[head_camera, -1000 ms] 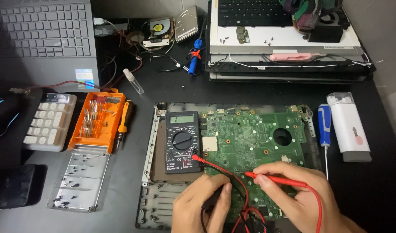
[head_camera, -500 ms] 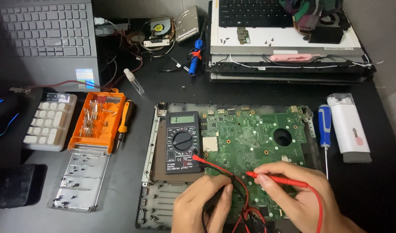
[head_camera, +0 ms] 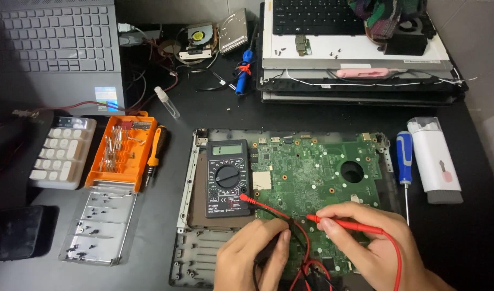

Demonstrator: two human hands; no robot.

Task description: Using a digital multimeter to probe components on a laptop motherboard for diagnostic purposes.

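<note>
- Motherboard [head_camera: 317, 183], green, is lying flat in the open laptop base [head_camera: 190, 258] at the centre of the black bench; you are probing its lower edge.
- Judging it stiff but fragile: thin board, dense with small parts. If you are lifting it, take it by the bare edges, never across the components.
- Your right hand [head_camera: 373, 242] is pinching the red probe [head_camera: 344, 225] between thumb and fingertips, closed around the handle, tip pointing left over the board.
- Your left hand [head_camera: 252, 256] is curled closed on a dark probe [head_camera: 271, 249]; most of it is hidden under the fingers, so the tip contact cannot be told.
- Probes look light and slim, likely to slip sideways off small pads; hold low on the handle, as you are doing.
- Red lead [head_camera: 268, 207] is running from the multimeter [head_camera: 227, 178], which is resting on the base just left of the board. Lead is soft and is looping between your hands.
- Containers: orange bit case [head_camera: 120, 153] is lying open, left of the base, holding rows of metal bits; an orange screwdriver [head_camera: 155, 153] is lying just beside it.
- Clear lid tray [head_camera: 99, 226] below the case is holding scattered small dark screws.
- Blue screwdriver [head_camera: 404, 161] and a white cleaning tool [head_camera: 434, 159] are lying right of the base.
</note>
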